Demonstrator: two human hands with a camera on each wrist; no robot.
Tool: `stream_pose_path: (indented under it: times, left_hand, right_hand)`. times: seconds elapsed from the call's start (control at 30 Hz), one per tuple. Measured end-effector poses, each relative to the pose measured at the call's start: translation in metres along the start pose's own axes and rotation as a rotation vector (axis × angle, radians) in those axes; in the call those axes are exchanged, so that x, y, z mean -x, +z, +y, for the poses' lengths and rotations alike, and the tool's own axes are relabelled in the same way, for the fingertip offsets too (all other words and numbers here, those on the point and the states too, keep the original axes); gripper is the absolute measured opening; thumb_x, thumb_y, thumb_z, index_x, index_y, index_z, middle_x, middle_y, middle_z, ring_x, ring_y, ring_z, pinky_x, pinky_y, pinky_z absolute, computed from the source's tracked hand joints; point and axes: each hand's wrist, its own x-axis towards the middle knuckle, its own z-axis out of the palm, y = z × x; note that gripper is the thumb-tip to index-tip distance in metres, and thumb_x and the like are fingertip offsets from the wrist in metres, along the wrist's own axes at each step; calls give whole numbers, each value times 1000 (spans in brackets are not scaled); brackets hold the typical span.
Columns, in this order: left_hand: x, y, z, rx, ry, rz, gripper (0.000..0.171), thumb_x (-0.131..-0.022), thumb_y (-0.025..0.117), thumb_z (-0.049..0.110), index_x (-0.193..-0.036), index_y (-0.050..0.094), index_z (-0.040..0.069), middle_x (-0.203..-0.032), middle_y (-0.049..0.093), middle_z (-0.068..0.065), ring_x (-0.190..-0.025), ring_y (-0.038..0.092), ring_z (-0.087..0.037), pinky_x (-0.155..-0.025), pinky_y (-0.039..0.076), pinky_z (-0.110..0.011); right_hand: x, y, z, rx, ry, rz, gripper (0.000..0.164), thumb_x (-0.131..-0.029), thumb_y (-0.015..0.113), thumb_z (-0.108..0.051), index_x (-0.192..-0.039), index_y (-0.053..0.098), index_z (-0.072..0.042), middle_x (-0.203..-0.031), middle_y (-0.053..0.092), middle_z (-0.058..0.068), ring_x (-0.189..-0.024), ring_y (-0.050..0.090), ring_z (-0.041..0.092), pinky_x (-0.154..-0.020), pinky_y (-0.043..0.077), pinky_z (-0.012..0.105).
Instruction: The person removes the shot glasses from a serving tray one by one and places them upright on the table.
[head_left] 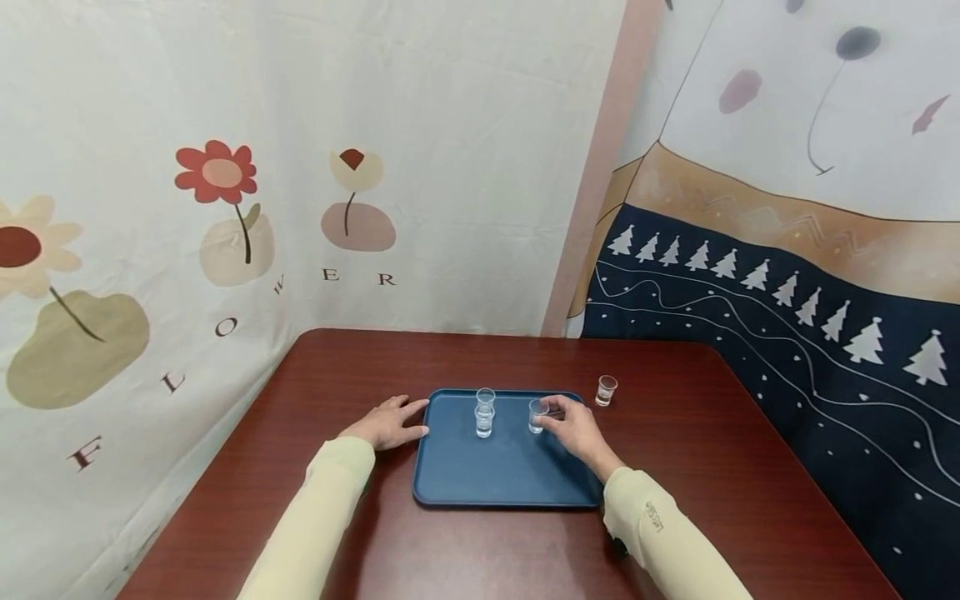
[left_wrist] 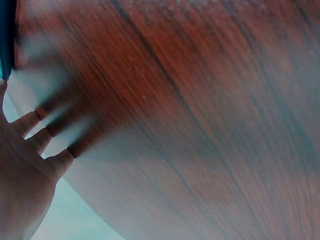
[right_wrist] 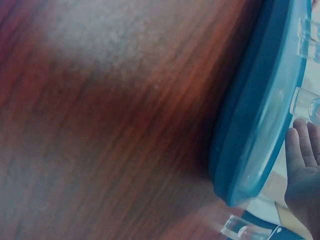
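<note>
At one o'clock on the tray (head_left: 506,482), a clear cup (head_left: 536,419) sits in the pinch of the right hand (head_left: 579,429), thumb and fingertips meeting its right side, the gap between them no wider than the cup itself. It should handle as light and stiff, with no give in the wall; if it is glass, a knock against another rim could chip it. Smooth, clear sides suggest a slippery hold, and the taper would let damp fingers slide toward the base. Best take it mid-wall with thumb and two fingers opposed, firm but gentle, keeping the mouth free.

Two more paired cups (head_left: 483,423) stand at eleven o'clock on the tray; from this angle I can't be sure whether one is stacked on the other or just behind it. A loose cup (head_left: 606,390) stands off the tray, at two o'clock, on the table (head_left: 465,558). The left hand (head_left: 384,425) lies with fingers spread, touching the rim near ten o'clock, grasping nothing.
</note>
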Motion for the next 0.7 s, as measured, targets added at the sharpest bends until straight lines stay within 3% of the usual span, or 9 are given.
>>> stream_pose_path:
  times: [0.3, 0.53, 0.7]
  left_hand:
    - [0, 2, 0, 5, 0, -2, 67, -99, 57, 46, -156, 34, 19, -157, 25, -25, -144, 22, -46, -111, 26, -63]
    - [1, 3, -2, 19, 0, 5, 67, -99, 58, 45, -156, 34, 19, -157, 25, -25, -144, 21, -46, -110, 26, -63]
    - [2, 2, -3, 22, 6, 4, 67, -99, 57, 44, -156, 34, 19, -157, 24, -26, -145, 20, -45, -111, 25, -63]
  right_hand:
    - [0, -17, 6, 34, -28, 78, 35, -87, 78, -17, -117, 68, -2, -107, 70, 12, -93, 67, 25, -80, 56, 41]
    - [2, -37, 10, 42, 48, 111, 40, -90, 76, -21, -123, 65, -2, -111, 68, 14, -99, 65, 27, -85, 56, 42]
    - [4, -47, 12, 44, 74, 152, 42, -91, 74, -22, -126, 64, -1, -112, 68, 16, -100, 66, 30, -80, 57, 40]
